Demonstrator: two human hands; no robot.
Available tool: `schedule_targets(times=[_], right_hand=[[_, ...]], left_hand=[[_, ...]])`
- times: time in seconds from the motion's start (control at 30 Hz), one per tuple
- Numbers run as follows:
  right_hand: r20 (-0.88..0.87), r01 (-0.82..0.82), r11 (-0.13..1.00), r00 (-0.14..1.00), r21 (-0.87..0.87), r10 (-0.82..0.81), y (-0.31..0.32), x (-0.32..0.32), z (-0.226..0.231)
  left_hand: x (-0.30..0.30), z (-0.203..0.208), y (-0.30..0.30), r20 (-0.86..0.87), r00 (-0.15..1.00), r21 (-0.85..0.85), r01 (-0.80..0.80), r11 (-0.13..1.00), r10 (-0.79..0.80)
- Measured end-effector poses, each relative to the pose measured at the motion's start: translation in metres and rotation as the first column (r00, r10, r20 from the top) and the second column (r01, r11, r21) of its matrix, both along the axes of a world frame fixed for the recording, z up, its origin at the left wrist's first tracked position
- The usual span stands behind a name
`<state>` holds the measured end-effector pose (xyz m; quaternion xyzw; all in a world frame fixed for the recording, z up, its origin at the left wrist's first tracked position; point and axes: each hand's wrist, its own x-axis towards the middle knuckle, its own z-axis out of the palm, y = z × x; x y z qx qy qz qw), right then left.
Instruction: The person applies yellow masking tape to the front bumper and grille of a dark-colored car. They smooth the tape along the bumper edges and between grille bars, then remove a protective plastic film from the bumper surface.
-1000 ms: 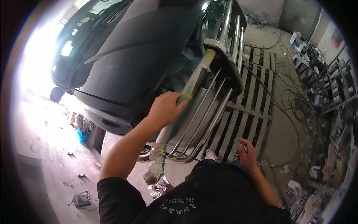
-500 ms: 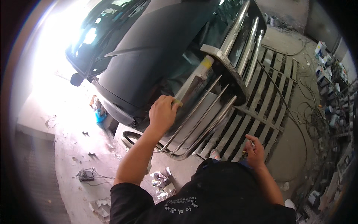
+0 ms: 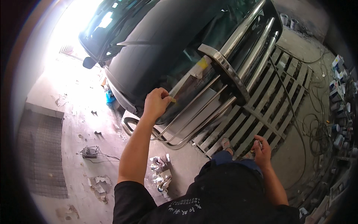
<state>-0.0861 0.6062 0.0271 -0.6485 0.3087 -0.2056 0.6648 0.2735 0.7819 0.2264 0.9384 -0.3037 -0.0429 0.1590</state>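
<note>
My left hand (image 3: 156, 104) is closed, thumb against fingers, at the near end of a pale translucent strip (image 3: 183, 83). A bit of yellow tape (image 3: 173, 100) pokes out at the fingertips, and a yellow band (image 3: 203, 62) marks the strip's far end by the chrome guard. The strip lies along the front of a dark car (image 3: 149, 48). Down near my thigh, my right hand (image 3: 263, 153) is curled around a small object with a metallic glint, too small to name.
The chrome bull bar (image 3: 242, 48) juts from the car's front, its curved lower rails (image 3: 186, 127) close to my left forearm. A slatted pallet (image 3: 257, 112) lies beyond my feet. Cables (image 3: 313, 123) and clutter (image 3: 339, 93) line the right; crumpled foil (image 3: 161, 175) lies on the floor.
My left hand has shifted slightly left and upward in the picture, still at the strip's near end. My right hand stays low and curled. The whole view has swung a little.
</note>
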Motion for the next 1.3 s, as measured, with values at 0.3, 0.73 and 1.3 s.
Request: schedule_targets(times=[0.3, 0.73, 1.3], right_hand=[[0.053, 0.001, 1.0, 0.999, -0.024, 0.001, -0.016, 0.017, 0.009], [0.005, -0.027, 0.998, 1.0, -0.062, 0.028, -0.014, 0.019, 0.005], [0.321, -0.281, 0.899, 0.863, -0.335, 0.39, -0.005, 0.073, 0.082]], left_hand=[[0.003, -0.006, 0.009, 0.207, 0.917, 0.073, 0.334, 0.94, -0.342], [-0.041, -0.066, 0.04, 0.46, 0.642, 0.15, 0.624, 0.767, -0.613], [-0.195, -0.087, -0.027, -0.806, 0.532, -0.541, -0.487, 0.686, -0.258]])
